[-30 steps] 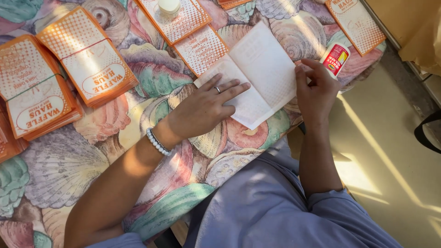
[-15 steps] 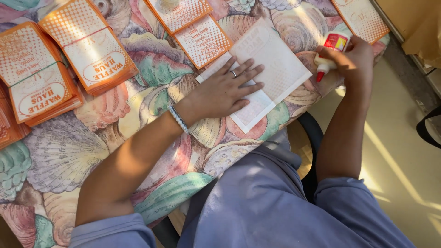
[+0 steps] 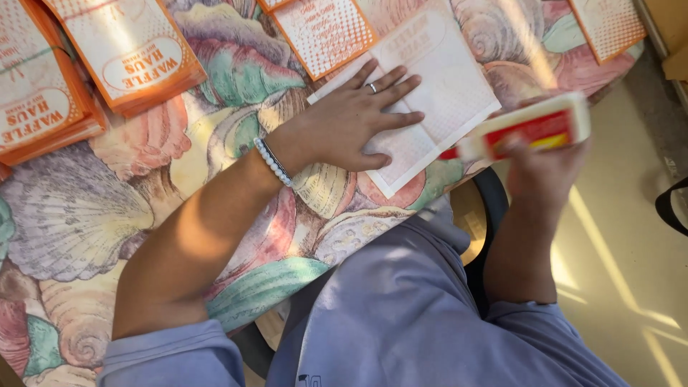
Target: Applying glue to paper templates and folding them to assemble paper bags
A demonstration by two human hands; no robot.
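- The counter [image 3: 107, 215] wears a shell-patterned cloth.
- Orange-and-white flat bag stacks [image 3: 129, 50] lie at its far left, well apart from my work.
- My left hand [image 3: 351, 122] lies open, pressing the white flattened bag [image 3: 444, 79]; I judge firm, flat pressure best.
- My right hand [image 3: 541, 165], off the edge, closes its grip on a red-and-white glue stick [image 3: 530, 132].

Motion blur smears the glue stick [image 3: 527, 129], perhaps capped; right hand [image 3: 545, 168] blurred.

The left hand [image 3: 351, 122] lies flat, fingers [image 3: 390, 89] spread; the right hand [image 3: 545, 168] is raised, fingers curled closed.
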